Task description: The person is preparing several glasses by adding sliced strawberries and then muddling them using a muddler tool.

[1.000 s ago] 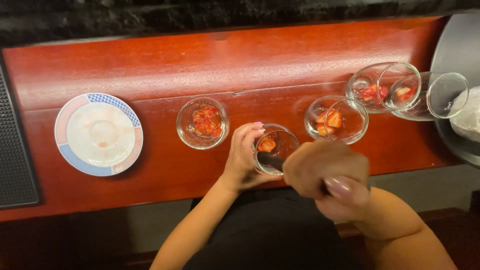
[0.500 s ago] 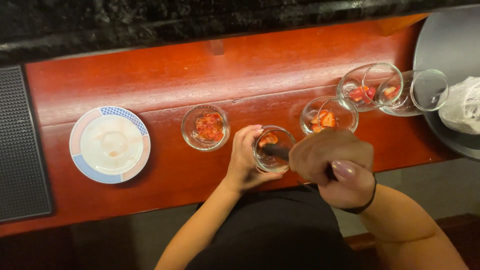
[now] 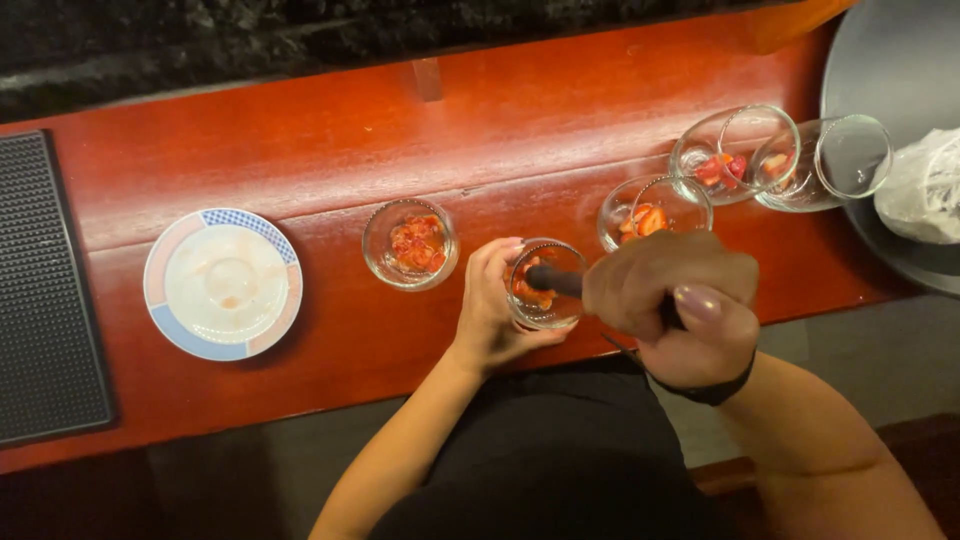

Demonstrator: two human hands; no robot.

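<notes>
The left hand (image 3: pixel 492 310) wraps its grip around a small glass (image 3: pixel 545 284) of strawberry pieces at the counter's (image 3: pixel 330 150) near edge. The right hand (image 3: pixel 680 310) is clenched on a dark muddler (image 3: pixel 556 281), its end inside the glass.

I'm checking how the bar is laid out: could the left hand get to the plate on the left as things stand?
Probably yes, once it lets go. The left hand is wrapped around the small glass, so it is busy now. The plate lies on that side on bare red wood, with nothing standing on the direct line between them.
</notes>
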